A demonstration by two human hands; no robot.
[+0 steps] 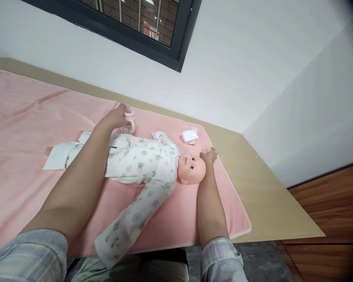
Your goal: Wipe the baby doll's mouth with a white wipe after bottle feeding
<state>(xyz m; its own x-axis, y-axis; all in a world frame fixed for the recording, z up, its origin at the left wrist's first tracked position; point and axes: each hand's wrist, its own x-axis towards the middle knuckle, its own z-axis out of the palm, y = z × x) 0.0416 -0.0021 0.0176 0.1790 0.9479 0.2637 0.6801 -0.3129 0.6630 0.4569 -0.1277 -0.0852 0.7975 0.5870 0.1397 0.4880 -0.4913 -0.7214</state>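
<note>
A baby doll (191, 168) in a white patterned sleepsuit (138, 158) lies on its back on a pink blanket (26, 113), head toward the right. My left hand (115, 118) reaches over the doll's body and is closed round a small pink baby bottle (129, 117) standing on the blanket beyond it. My right hand (208, 156) rests against the top of the doll's head, fingers curled; whether it holds anything I cannot make out. One empty sleeve (126, 223) trails toward me.
A small clear packet with white contents (190, 136) lies on the blanket past the doll's head. The blanket covers a tan table (264, 196) set against a white wall under a dark-framed window (153, 27). Wooden floor (335, 219) shows at right.
</note>
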